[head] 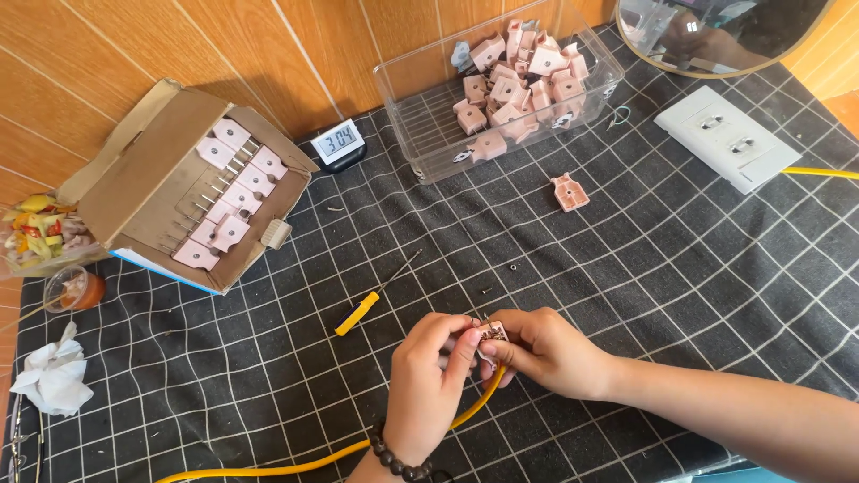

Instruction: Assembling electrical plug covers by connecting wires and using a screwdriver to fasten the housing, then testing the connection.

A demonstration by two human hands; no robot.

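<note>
Both hands pinch one pink plug piece [490,334]: left hand [428,385] and right hand [548,351] closed on it. Yellow cable [304,464] runs lengthwise from lower left up into the piece, well below the clear plastic bin [420,116]. Yellow-handled screwdriver [367,309] lies left of the piece, tip up-right.

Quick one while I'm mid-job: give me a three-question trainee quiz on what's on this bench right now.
1. True or false: both hands hold the small pink plug part at the end of the yellow cable.
2. Which tool lies on the checked cloth just left of the hands? A) pliers B) yellow-handled screwdriver C) hammer
3. Fill in: the loose heap of pink parts sits in a clear plastic ____.

Key:
1. True: the left hand and right hand meet on it.
2. B
3. bin; another set stands in rows in the cardboard box.
</note>
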